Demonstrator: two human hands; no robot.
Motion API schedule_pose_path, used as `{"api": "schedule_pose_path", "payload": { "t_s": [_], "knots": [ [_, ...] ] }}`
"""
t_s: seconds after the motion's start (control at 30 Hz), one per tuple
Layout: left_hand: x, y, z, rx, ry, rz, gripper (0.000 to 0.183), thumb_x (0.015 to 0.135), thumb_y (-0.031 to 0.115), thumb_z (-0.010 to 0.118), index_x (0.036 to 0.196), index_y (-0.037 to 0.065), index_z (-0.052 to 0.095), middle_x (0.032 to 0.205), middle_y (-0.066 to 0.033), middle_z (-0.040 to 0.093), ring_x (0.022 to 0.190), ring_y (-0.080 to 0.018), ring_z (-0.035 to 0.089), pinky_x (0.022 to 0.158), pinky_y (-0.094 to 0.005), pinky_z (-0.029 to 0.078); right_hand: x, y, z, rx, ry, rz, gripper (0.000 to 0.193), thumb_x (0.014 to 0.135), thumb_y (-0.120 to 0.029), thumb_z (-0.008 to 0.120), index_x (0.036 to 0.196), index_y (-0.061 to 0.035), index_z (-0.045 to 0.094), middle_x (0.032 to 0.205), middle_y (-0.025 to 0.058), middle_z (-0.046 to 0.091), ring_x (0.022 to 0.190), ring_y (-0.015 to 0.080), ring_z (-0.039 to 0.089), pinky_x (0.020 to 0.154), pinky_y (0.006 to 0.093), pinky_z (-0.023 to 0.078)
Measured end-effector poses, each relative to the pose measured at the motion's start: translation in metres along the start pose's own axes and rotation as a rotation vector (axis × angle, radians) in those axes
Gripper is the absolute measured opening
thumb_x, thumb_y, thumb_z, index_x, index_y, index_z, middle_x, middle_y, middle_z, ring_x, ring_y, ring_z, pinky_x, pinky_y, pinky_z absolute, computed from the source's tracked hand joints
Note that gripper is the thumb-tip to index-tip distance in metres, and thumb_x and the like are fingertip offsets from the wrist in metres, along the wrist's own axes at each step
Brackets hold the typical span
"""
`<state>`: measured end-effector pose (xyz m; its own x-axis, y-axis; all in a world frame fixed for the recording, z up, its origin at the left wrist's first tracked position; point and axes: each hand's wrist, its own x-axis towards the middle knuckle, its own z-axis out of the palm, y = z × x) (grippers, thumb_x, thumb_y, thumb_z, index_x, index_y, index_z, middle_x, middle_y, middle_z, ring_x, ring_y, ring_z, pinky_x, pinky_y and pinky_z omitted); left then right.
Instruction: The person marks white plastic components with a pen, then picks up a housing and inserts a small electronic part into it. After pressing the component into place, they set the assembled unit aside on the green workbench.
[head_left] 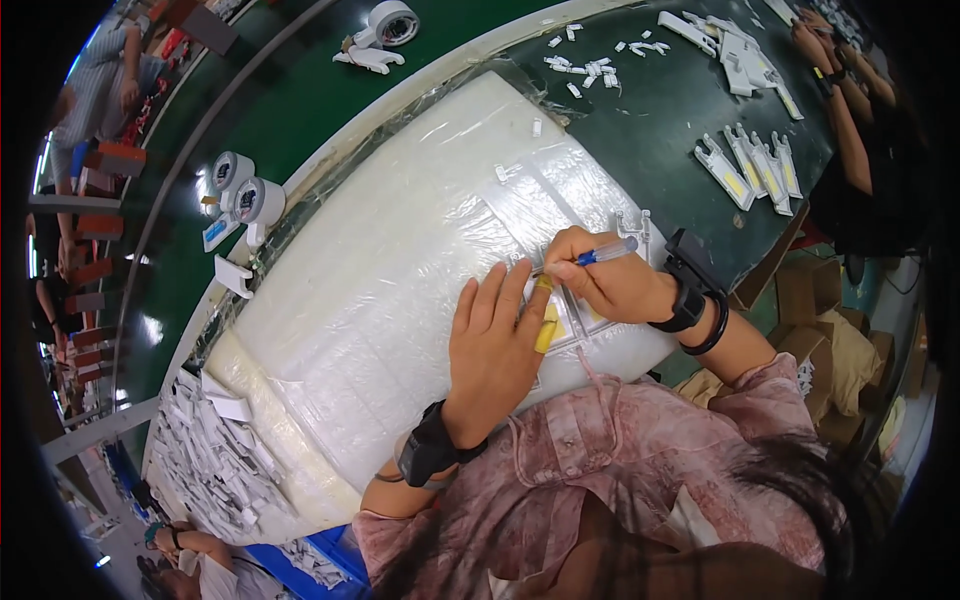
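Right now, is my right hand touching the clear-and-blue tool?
Touching. The head view shows the fingers of your right hand closed on the clear-and-blue tool, its handle poking out above the hand.

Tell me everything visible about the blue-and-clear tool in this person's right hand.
The tool is slim and straight, with a rounded handle that looks like see-through plastic, clear toward its back end and blue nearer the fingers. The right hand grips it between thumb and fingers, pen-fashion. It slants over the plastic-covered white pad, back end up and right in the picture, front toward the fingertips of the left hand. What its tip touches is unclear.
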<state>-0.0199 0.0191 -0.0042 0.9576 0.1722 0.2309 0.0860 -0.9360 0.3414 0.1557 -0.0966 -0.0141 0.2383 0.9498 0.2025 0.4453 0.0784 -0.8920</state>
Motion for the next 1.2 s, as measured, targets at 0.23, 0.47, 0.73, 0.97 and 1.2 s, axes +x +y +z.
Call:
{"api": "schedule_pose_path", "payload": {
  "t_s": [0.23,0.47,0.73,0.97,1.2],
  "knots": [
    [0.000,-0.001,0.000,-0.007,-0.013,0.003,0.044,0.082,0.017,0.066,0.124,0.007,0.062,0.139,-0.0110,0.051,0.130,-0.0308,0.045,0.109,-0.0487,0.034,0.004,-0.003,0.000,-0.082,0.012,-0.063,0.014,0.100,-0.013,0.053,0.093,-0.0017,0.057,0.084,0.0119,0.061,0.071,0.0281,0.059,0.066,0.0352,0.047],
    [-0.001,-0.001,-0.001,-0.001,-0.019,-0.012,0.047,0.080,0.017,0.068,0.127,0.010,0.062,0.140,-0.0108,0.051,0.129,-0.0314,0.046,0.109,-0.0489,0.035,0.003,-0.003,0.002,-0.006,0.031,0.010,0.014,0.099,-0.013,0.054,0.090,-0.0020,0.058,0.084,0.0120,0.062,0.071,0.0282,0.060,0.065,0.0345,0.048],
    [0.000,-0.001,0.000,-0.030,-0.020,0.001,0.045,0.081,0.016,0.069,0.125,0.009,0.062,0.139,-0.0124,0.050,0.129,-0.0326,0.046,0.108,-0.0499,0.034,0.005,-0.001,0.004,-0.119,-0.005,-0.057,0.012,0.098,-0.013,0.057,0.091,-0.0030,0.058,0.082,0.0118,0.061,0.070,0.0298,0.060,0.063,0.0362,0.047],
    [0.000,-0.001,0.001,0.001,-0.026,0.002,0.044,0.082,0.017,0.068,0.125,0.008,0.062,0.138,-0.0134,0.050,0.131,-0.0329,0.044,0.109,-0.0512,0.034,0.008,0.001,0.009,-0.245,-0.004,-0.127,0.012,0.095,-0.015,0.060,0.092,-0.0043,0.057,0.083,0.0130,0.061,0.070,0.0340,0.058,0.061,0.0386,0.045],
    [0.005,0.000,-0.010,-0.077,-0.030,0.004,0.038,0.083,0.011,0.066,0.121,0.006,0.062,0.137,-0.0136,0.052,0.126,-0.0341,0.048,0.107,-0.0487,0.035,0.001,-0.005,-0.002,0.125,0.085,0.013,0.007,0.100,-0.009,0.051,0.097,-0.0031,0.053,0.082,0.0063,0.061,0.065,0.0155,0.056,0.061,0.0299,0.045]
  ]
}}
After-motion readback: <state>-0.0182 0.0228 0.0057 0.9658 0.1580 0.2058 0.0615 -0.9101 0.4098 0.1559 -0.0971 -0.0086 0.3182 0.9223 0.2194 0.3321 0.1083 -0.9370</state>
